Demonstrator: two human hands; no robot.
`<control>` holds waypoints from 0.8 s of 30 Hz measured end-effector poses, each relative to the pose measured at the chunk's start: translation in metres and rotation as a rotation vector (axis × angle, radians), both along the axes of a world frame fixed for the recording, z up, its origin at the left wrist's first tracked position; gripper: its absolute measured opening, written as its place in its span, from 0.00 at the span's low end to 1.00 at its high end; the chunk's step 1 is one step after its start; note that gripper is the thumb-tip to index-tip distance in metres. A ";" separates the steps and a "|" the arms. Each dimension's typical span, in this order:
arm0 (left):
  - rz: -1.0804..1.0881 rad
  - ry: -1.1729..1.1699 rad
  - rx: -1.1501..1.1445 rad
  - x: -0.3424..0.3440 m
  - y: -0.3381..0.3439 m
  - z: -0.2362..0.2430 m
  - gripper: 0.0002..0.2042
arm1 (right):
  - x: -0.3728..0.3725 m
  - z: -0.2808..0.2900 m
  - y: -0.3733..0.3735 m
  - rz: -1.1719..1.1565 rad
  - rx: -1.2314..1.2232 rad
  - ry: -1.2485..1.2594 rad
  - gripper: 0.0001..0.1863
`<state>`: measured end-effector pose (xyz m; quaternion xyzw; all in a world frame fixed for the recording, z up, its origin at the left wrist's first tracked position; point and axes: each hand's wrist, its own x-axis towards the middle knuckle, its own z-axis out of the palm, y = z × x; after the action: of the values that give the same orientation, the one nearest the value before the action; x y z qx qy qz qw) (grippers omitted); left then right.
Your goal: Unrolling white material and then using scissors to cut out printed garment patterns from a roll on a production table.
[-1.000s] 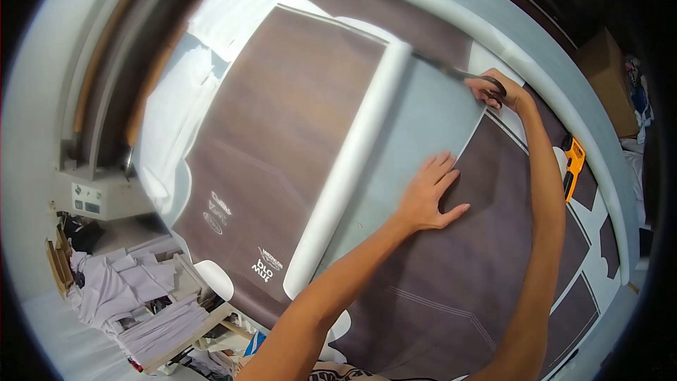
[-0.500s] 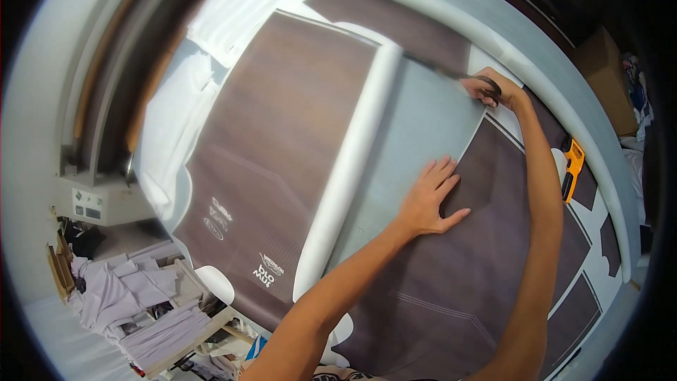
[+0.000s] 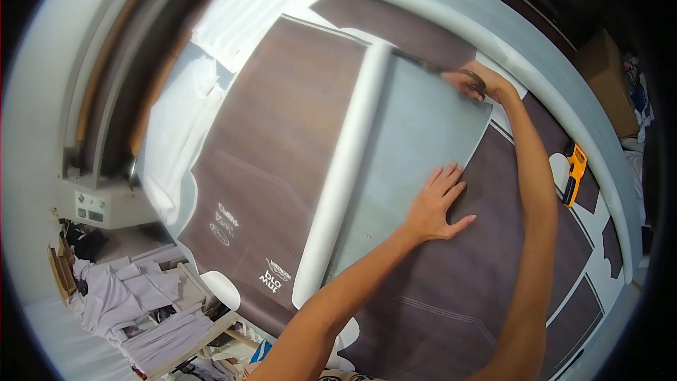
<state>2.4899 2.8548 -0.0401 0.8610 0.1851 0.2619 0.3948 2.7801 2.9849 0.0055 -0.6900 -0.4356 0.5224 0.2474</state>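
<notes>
My right hand (image 3: 499,87) is closed around the dark handles of a pair of scissors (image 3: 474,79) near the far edge of the work. Its blades point left along the upper edge of a pale blue-grey area (image 3: 416,127) and are blurred. My left hand (image 3: 436,204) lies flat with fingers spread, across the border between that area and a brown printed sheet (image 3: 451,310). To the left lies another brown printed panel (image 3: 282,120) with white lettering. A white curled fold (image 3: 343,176) runs along its right side.
A long white roll (image 3: 493,42) curves along the far side. A yellow-and-black hand tool (image 3: 575,175) rests at the right. Crumpled white sheeting (image 3: 180,120) and a machine with long rollers (image 3: 134,63) are at left, pale lavender fabric (image 3: 127,293) lower left, a cardboard box (image 3: 608,85) far right.
My right hand and the scissors have moved left along the far edge. The white fold has shifted slightly left at its top. My left hand stays nearly in place.
</notes>
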 end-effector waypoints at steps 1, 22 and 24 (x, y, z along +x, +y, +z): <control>0.000 0.000 0.004 0.000 0.000 0.000 0.32 | -0.004 0.000 0.004 -0.005 0.000 -0.031 0.29; -0.015 -0.019 -0.047 -0.004 0.008 0.004 0.31 | -0.040 0.004 0.068 -0.006 -0.015 -0.071 0.29; -0.010 -0.024 -0.054 -0.006 0.009 0.003 0.32 | -0.047 0.005 0.076 0.008 -0.005 -0.151 0.29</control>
<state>2.4843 2.8634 -0.0366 0.8478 0.1831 0.2651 0.4213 2.7326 3.0608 0.0110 -0.7265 -0.4544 0.4708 0.2099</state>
